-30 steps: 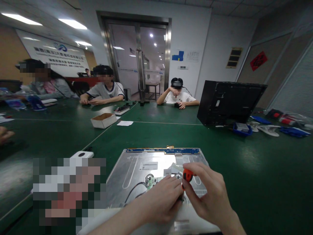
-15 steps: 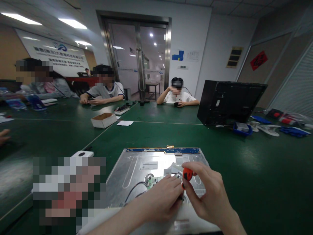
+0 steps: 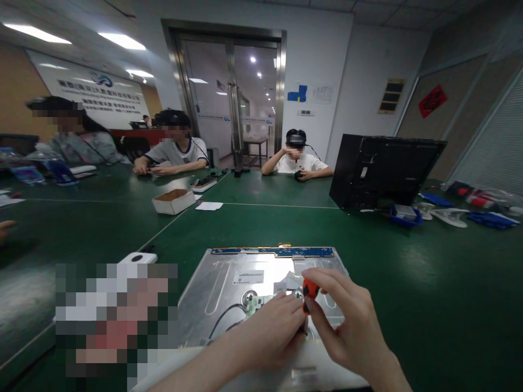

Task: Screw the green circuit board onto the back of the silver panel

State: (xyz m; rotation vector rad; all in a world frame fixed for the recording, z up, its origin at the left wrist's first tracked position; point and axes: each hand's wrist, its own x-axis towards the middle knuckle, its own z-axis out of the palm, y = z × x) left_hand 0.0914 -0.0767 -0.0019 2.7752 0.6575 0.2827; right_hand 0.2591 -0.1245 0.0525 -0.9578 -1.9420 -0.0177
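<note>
A flat silver metal panel [image 3: 216, 272] with a blue circuit strip [image 3: 245, 251] along its far edge lies on the green table. My right hand [image 3: 351, 316] pinches the orange and black handle of a screwdriver [image 3: 311, 288] between thumb and fingers, over the panel's middle. Beside it my left hand [image 3: 273, 326] rests low on the panel with its fingers curled near the tool's lower end; what they hold is hidden. Partly under the left hand is a green circuit board [image 3: 255, 302], with a black cable [image 3: 223, 316] running off to the left.
A black monitor [image 3: 384, 169] stands at the back right beside a blue tray [image 3: 405, 215] and blue gloves [image 3: 492, 219]. An open cardboard box [image 3: 174, 201] and white paper [image 3: 209, 206] lie mid-table. A white device [image 3: 139, 257] is at the left. Three people sit across the table.
The screwdriver handle has turned and shifted slightly left in my right hand. My left hand has stayed nearly still. The person opposite has slightly moved the dark object in their hand.
</note>
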